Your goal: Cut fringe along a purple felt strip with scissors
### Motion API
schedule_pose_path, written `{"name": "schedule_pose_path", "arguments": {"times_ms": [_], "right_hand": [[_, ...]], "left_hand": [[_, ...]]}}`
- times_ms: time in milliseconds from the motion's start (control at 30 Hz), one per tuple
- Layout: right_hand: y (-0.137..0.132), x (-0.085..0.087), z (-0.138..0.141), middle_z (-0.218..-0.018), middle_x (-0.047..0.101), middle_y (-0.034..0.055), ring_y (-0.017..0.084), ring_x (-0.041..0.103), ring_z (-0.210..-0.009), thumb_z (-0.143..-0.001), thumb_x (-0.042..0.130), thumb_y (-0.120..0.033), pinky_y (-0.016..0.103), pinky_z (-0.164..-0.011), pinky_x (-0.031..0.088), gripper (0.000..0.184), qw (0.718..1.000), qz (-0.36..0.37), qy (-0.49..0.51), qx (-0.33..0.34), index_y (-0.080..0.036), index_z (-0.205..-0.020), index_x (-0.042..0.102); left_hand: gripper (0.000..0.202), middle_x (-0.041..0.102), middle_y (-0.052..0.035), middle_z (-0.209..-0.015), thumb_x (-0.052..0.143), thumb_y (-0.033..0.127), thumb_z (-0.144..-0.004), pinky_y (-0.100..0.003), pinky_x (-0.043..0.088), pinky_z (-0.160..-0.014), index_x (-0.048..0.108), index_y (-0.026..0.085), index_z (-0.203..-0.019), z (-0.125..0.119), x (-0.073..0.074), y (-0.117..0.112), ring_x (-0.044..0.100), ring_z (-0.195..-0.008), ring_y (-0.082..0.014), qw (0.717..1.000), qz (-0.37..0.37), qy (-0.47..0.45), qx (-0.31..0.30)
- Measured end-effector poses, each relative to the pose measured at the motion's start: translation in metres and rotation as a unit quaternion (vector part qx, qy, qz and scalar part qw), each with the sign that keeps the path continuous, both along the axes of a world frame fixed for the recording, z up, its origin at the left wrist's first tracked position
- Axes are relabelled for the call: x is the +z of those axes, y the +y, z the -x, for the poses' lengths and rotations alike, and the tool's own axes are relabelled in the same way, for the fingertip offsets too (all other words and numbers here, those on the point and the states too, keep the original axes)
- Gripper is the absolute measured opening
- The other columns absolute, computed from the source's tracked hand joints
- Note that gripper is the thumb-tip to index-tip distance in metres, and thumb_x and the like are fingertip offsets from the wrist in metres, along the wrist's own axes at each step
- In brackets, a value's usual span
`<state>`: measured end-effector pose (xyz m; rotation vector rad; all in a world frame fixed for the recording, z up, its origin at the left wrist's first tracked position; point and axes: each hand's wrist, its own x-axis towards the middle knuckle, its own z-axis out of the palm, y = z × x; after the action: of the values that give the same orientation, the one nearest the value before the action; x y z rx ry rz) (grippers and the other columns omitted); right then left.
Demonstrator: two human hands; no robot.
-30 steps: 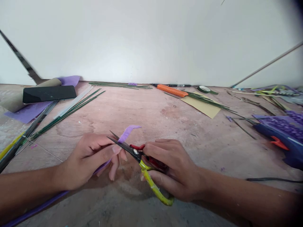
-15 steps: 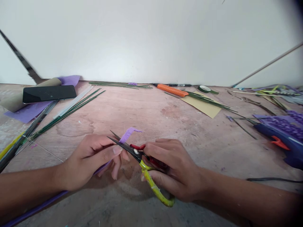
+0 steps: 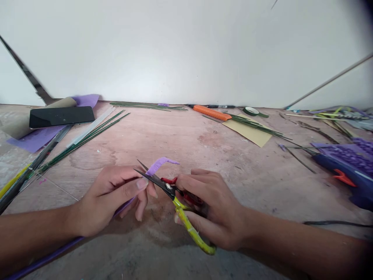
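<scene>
My left hand (image 3: 113, 198) pinches a purple crepe paper strip (image 3: 159, 165) between thumb and fingertips. The strip's free end curls up and right past the fingertips, while a long purple length trails from under this hand to the lower left. My right hand (image 3: 215, 208) is closed round the handles of a pair of scissors (image 3: 159, 182), one handle wrapped yellow and the other red. Their dark blades stand slightly apart, with the paper strip between them close to my left thumb.
A black phone (image 3: 62, 116) lies on a cardboard roll at the left, near green wires (image 3: 87, 136). Toward the back right are an orange cutter (image 3: 212, 112), green tape (image 3: 251, 111) and yellow paper (image 3: 250, 131). A blue glue gun (image 3: 335, 165) sits at the right edge.
The scissors have shifted very slightly right along with my left fingertips. The strip's free end now reaches a little further right. Both hands keep their grips.
</scene>
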<state>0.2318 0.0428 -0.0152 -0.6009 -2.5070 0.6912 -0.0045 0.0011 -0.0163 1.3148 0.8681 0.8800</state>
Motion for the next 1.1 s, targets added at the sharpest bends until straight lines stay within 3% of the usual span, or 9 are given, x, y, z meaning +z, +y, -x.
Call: {"name": "schedule_pose_path", "arguments": {"times_ms": [600, 967, 1100], "right_hand": [[-0.0005, -0.0001, 0.0007, -0.065, 0.045, -0.0055, 0.011, 0.034, -0.052, -0.083, 0.053, -0.024, 0.026, -0.057, 0.023, 0.021, 1.0, -0.015, -0.015, 0.012, -0.021, -0.074, 0.035], [0.0006, -0.0002, -0.0024, -0.065, 0.047, -0.0031, 0.013, 0.037, -0.054, -0.095, 0.044, -0.033, 0.028, -0.058, 0.024, 0.024, 0.999, -0.008, -0.004, 0.035, -0.021, -0.075, 0.041], [0.0003, -0.0005, -0.0022, -0.063, 0.047, -0.0038, 0.012, 0.035, -0.053, -0.093, 0.048, -0.031, 0.028, -0.057, 0.023, 0.022, 1.0, -0.011, -0.013, 0.025, -0.02, -0.076, 0.041]], "left_hand": [[0.034, 0.062, -0.0001, -0.056, 0.047, 0.035, -0.099, -0.016, 0.034, -0.041, 0.069, 0.012, -0.091, -0.0011, 0.0039, 0.0014, 0.043, -0.04, -0.0049, 0.996, -0.064, 0.054, -0.004], [0.033, 0.062, 0.0007, -0.053, 0.048, 0.036, -0.099, -0.014, 0.032, -0.038, 0.069, 0.012, -0.087, -0.0015, 0.0037, 0.0013, 0.041, -0.038, -0.004, 0.998, -0.04, 0.055, 0.004], [0.033, 0.062, 0.0005, -0.053, 0.048, 0.035, -0.099, -0.014, 0.032, -0.038, 0.067, 0.012, -0.085, -0.001, 0.0029, 0.0017, 0.042, -0.038, -0.0042, 0.998, -0.036, 0.051, -0.003]]}}
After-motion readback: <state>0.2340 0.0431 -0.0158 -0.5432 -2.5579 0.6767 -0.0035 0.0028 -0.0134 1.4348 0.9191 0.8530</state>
